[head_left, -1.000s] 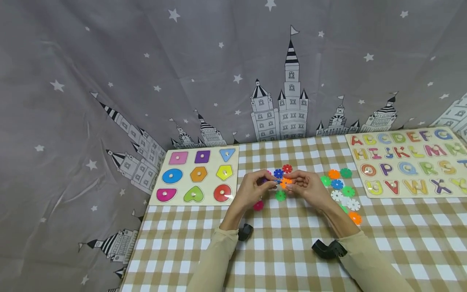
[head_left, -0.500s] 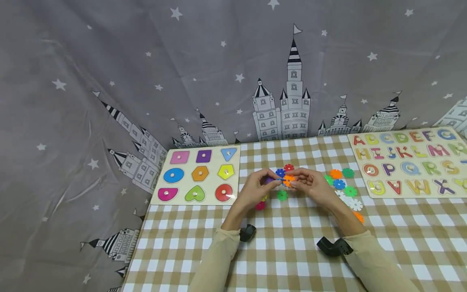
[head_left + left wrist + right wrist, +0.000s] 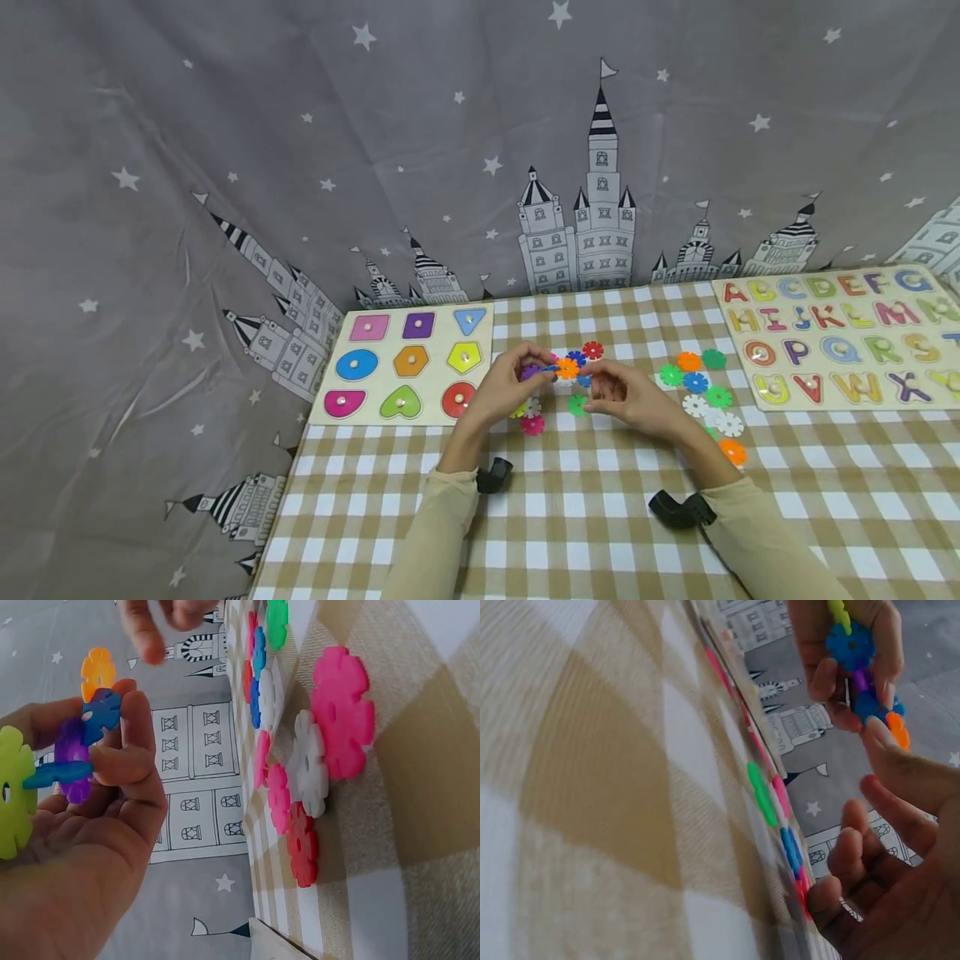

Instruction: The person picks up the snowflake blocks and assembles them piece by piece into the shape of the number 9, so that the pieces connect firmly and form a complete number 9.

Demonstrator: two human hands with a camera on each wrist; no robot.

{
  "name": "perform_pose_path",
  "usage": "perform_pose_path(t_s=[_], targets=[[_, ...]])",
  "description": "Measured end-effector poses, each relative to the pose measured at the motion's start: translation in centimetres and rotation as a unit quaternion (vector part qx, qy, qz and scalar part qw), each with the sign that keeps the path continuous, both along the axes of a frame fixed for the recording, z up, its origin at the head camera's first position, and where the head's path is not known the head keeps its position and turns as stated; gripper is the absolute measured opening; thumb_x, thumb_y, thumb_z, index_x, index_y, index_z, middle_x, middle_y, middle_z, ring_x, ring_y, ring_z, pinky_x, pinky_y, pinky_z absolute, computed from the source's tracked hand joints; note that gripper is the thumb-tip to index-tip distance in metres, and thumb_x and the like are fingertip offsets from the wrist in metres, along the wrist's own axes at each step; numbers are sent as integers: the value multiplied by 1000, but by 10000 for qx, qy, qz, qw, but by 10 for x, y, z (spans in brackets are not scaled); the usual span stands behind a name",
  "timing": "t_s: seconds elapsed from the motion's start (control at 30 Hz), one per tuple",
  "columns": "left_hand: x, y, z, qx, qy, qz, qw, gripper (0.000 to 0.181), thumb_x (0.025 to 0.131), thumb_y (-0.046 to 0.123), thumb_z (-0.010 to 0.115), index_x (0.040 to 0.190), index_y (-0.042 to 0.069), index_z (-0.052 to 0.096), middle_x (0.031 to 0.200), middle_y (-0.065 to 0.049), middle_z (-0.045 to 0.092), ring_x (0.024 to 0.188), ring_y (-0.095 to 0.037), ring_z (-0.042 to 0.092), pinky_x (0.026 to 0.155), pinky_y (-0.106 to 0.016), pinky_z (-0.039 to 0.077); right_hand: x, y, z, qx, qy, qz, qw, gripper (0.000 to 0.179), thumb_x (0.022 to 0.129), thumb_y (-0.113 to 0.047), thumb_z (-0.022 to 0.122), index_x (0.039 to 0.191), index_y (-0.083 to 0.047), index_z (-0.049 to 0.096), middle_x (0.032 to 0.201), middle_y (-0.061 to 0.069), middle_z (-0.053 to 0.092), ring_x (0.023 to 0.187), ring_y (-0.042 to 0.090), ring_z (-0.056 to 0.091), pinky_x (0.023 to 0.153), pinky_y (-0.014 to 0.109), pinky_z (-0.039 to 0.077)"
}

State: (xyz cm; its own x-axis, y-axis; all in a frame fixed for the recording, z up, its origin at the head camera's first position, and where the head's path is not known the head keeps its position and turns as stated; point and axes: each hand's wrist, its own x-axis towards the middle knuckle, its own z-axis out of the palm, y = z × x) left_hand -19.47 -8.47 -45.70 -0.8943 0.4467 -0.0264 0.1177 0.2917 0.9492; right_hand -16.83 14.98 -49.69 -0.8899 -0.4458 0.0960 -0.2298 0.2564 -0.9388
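Note:
A chain of interlocked plastic flower discs is held by my left hand, its fingers and thumb around the middle. In the left wrist view the chain runs from a yellow-green disc through a blue disc, a purple disc and another blue disc to an orange disc at the tip. My right hand hovers just right of the chain, apart from it, with loosely bent fingers and nothing in them. Loose discs, among them a green disc and a red disc, lie beneath and behind the hands.
Right of my right hand lies a second group of discs, including a lower orange disc. A shape puzzle board lies at left, an alphabet board at right. A grey castle-print curtain rises behind the checked tablecloth.
Both hands were at the orange disc. My right hand has let go of it, and my left hand has drawn the chain a little to the left.

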Motion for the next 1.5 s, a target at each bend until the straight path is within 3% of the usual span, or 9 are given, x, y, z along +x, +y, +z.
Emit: perform_pose_path(t_s=[0.17, 0.33, 0.57, 0.8, 0.97, 1.17, 1.27, 1.5], targets=[[1, -1, 1, -83, -58, -312, 9995, 35, 93, 7, 64, 127, 1, 59, 124, -12, 63, 111, -24, 60, 88, -26, 50, 3, -3, -6, 580, 383, 220, 9973, 43, 81, -13, 79, 119, -3, 61, 91, 10, 55, 75, 16, 47, 66, 24, 41], [1, -1, 4, -241, -56, -560, 9981, 42, 92, 10, 66, 133, 6, 58, 134, -7, 60, 120, -20, 55, 104, -36, 44, 4, -8, -8, 1299, 745, 330, 9882, 40, 83, -15, 78, 119, -6, 63, 90, 3, 54, 78, 14, 47, 70, 26, 41], [1, 1, 3, -353, -106, -642, 9973, 44, 91, 15, 68, 133, 7, 59, 136, -4, 59, 122, -20, 52, 108, -37, 41, 5, -11, -9, 2001, 1172, 195, 9725, 27, 84, -15, 77, 109, -10, 67, 95, 0, 56, 81, 11, 49, 74, 30, 44], [1, 1, 1, -464, -153, -613, 9969, 45, 91, 13, 69, 134, 8, 59, 136, -3, 59, 119, -20, 53, 106, -38, 41, 4, -12, -6, 1917, 1170, 28, 9745, 27, 82, -14, 79, 103, -10, 62, 87, 0, 56, 73, 11, 47, 65, 27, 42], [1, 0, 2, -544, -125, -566, 9968, 45, 91, 17, 70, 133, 8, 59, 136, -4, 60, 118, -21, 52, 106, -39, 40, 3, -10, -1, 1568, 1083, -417, 9808, 23, 87, -7, 73, 105, -7, 59, 76, -2, 53, 66, 10, 45, 59, 24, 41], [0, -1, 3, -641, -225, -382, 9970, 45, 90, 21, 71, 133, 12, 61, 135, -2, 60, 118, -21, 51, 106, -40, 39, 2, -5, 6, 956, 1790, -1155, 9723, 23, 83, 0, 75, 102, -5, 63, 70, -2, 52, 60, 8, 42, 54, 22, 38], [0, -1, 3, -632, -241, -328, 9972, 45, 90, 22, 71, 132, 12, 61, 135, -2, 59, 120, -22, 50, 106, -41, 39, 2, -4, 8, 845, 2073, -1175, 9675, 23, 81, 0, 76, 99, -7, 64, 70, -4, 53, 59, 5, 42, 53, 20, 37], [2, -2, 4, -632, -274, -271, 9973, 43, 90, 22, 71, 132, 13, 62, 134, -2, 60, 119, -22, 51, 106, -41, 40, 4, -7, 14, 773, 2130, -1022, 9686, 23, 81, 0, 76, 99, -7, 63, 68, -4, 51, 59, 5, 42, 52, 19, 37]])
